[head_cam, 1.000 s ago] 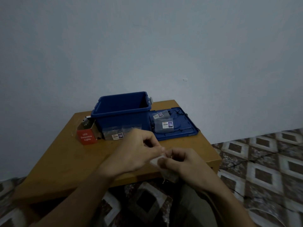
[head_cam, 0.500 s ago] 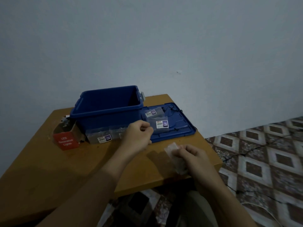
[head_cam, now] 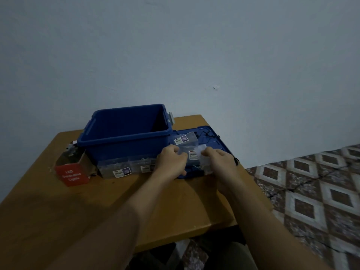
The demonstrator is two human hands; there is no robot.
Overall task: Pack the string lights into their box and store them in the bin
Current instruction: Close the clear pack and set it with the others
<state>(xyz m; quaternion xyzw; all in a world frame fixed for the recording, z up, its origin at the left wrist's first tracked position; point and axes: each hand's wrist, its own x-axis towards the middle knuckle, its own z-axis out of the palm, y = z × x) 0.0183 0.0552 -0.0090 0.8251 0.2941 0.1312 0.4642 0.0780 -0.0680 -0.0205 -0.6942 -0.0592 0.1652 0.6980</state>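
An open blue bin (head_cam: 124, 133) stands at the back of the wooden table (head_cam: 101, 207), its blue lid (head_cam: 214, 141) lying flat to the right. Clear packets of string lights (head_cam: 183, 140) rest on the lid. My left hand (head_cam: 172, 160) pinches the left edge of one clear labelled packet (head_cam: 192, 154) there. My right hand (head_cam: 220, 160) grips a crumpled clear bag (head_cam: 205, 164) beside that packet. The red LED lights box (head_cam: 71, 175) sits open at the table's left. More clear packets (head_cam: 120, 169) lean against the bin's front.
A plain wall rises right behind the table. Patterned floor tiles (head_cam: 311, 191) spread to the right, below the table's edge. A thin dark wire (head_cam: 208, 134) lies on the far part of the lid.
Both hands have moved from the table's front edge forward onto the blue lid. The right hand carried the clear bag along; the left hand now pinches a packet on the lid.
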